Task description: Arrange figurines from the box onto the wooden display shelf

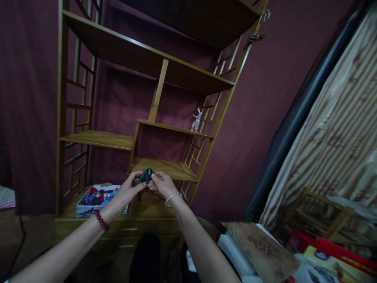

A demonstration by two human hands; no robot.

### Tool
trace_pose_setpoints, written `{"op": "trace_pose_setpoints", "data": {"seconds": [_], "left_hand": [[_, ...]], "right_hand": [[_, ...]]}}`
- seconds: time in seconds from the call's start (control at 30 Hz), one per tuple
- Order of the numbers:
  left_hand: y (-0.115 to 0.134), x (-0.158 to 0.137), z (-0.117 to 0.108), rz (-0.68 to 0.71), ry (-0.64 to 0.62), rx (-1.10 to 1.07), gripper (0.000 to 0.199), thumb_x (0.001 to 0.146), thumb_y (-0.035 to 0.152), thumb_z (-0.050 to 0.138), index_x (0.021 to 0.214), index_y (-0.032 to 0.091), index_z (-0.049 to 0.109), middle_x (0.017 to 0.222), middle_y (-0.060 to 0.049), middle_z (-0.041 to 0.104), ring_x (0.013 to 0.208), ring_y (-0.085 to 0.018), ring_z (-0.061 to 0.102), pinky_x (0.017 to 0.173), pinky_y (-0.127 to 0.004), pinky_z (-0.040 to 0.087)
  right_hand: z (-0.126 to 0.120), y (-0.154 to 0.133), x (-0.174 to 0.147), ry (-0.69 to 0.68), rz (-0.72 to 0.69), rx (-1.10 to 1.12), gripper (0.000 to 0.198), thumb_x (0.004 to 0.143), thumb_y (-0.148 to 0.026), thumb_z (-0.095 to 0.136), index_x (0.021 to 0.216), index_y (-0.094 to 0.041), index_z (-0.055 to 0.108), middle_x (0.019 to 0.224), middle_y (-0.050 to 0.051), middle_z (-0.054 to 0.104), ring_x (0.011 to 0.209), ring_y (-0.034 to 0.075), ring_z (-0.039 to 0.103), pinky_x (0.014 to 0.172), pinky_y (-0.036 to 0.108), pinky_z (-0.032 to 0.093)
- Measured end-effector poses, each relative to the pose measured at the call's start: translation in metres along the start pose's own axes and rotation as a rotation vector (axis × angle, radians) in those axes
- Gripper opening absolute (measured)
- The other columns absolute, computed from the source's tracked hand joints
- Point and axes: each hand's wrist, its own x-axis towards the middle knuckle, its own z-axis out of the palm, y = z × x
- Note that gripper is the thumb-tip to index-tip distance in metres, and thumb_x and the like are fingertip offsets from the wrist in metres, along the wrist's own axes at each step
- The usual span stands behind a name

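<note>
The green bundle [145, 175] sits between the two hands—the left hand [133, 186] has its fingers pinched narrow on its left side, the right hand [162, 184] grips its right side with thumb and fingertips. A dark strand hangs below. In view, the hands overlap the front edge of the low shelf [165, 167], whose space runs back to the wall. The box [85, 211] stands beside the left forearm—its rim near the wrist; the deer [196, 121] stands higher, to the right.

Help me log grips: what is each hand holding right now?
Left hand: closed, holding the shiny dark-green item.
Right hand: closed, holding the same item's other side.
</note>
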Motion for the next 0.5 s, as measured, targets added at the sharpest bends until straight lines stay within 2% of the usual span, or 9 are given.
{"op": "trace_pose_setpoints", "data": {"seconds": [0.1, 0.2, 0.3, 0.5], "left_hand": [[0.008, 0.007, 0.007, 0.064, -0.011, 0.041, 0.044, 0.059, 0.026, 0.066, 0.102, 0.019, 0.055, 0.095, -0.005, 0.060, 0.087, -0.018, 0.056, 0.074, -0.025, 0.043], [0.010, 0.012, 0.013, 0.049, -0.061, 0.030, 0.046, 0.060, 0.024, 0.064, 0.105, 0.018, 0.052, 0.095, -0.005, 0.060, 0.077, -0.016, 0.058, 0.067, -0.025, 0.044], [0.009, 0.015, 0.016, 0.021, -0.089, 0.003, 0.047, 0.061, 0.022, 0.062, 0.107, 0.018, 0.050, 0.091, -0.004, 0.060, 0.066, -0.013, 0.057, 0.059, -0.024, 0.044], [0.007, 0.023, 0.010, 0.045, -0.105, 0.042, 0.046, 0.063, 0.017, 0.061, 0.107, 0.019, 0.049, 0.086, -0.001, 0.058, 0.059, -0.010, 0.056, 0.059, -0.024, 0.046]], "right_hand": [[-0.013, -0.010, 0.003, 0.029, -0.028, -0.003, 0.015, 0.081, -0.022, 0.054, 0.093, -0.013, 0.054, 0.060, -0.001, 0.062, 0.052, 0.008, 0.062, 0.055, 0.017, 0.053], [-0.021, -0.018, 0.004, 0.026, -0.011, 0.051, 0.004, 0.079, -0.017, 0.055, 0.079, -0.013, 0.056, 0.062, -0.001, 0.061, 0.056, 0.007, 0.062, 0.060, 0.016, 0.053], [-0.023, -0.024, 0.001, 0.010, 0.012, 0.141, 0.009, 0.078, -0.009, 0.053, 0.070, -0.013, 0.055, 0.058, -0.002, 0.058, 0.056, 0.006, 0.060, 0.062, 0.016, 0.054], [-0.021, -0.043, -0.004, -0.026, 0.074, 0.263, 0.019, 0.077, -0.001, 0.052, 0.061, -0.012, 0.052, 0.058, -0.004, 0.051, 0.055, 0.002, 0.056, 0.060, 0.011, 0.054]]}}
